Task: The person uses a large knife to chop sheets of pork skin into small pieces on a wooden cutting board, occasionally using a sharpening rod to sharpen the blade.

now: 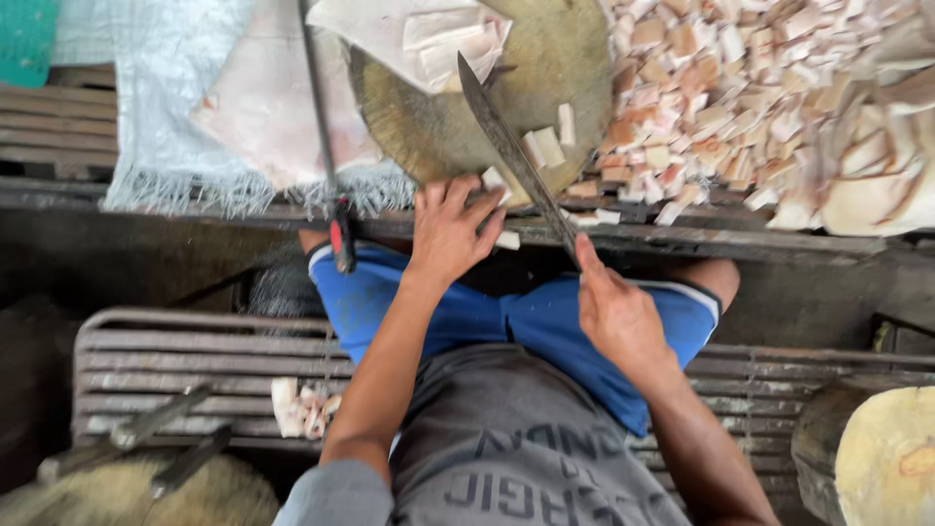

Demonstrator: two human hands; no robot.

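Soft daylight above, dim blurred foreground

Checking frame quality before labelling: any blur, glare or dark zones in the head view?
Head view: left hand and right hand slightly motion-soft; the knife edge stays readable. Daylight is flat on the round chopping block and the pile of cut pieces, no glare; below the table edge is dim. Wide-angle bending at the borders.

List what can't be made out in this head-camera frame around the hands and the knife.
- Knife handle: covered by the right hand, so its shape and the grip on it stay hidden.
- Piece under the left hand: fingers cover most of it.
- Round chopping block: far side cut off by the top edge.
- Pile of cut pieces: blurred, and it runs past the top edge.
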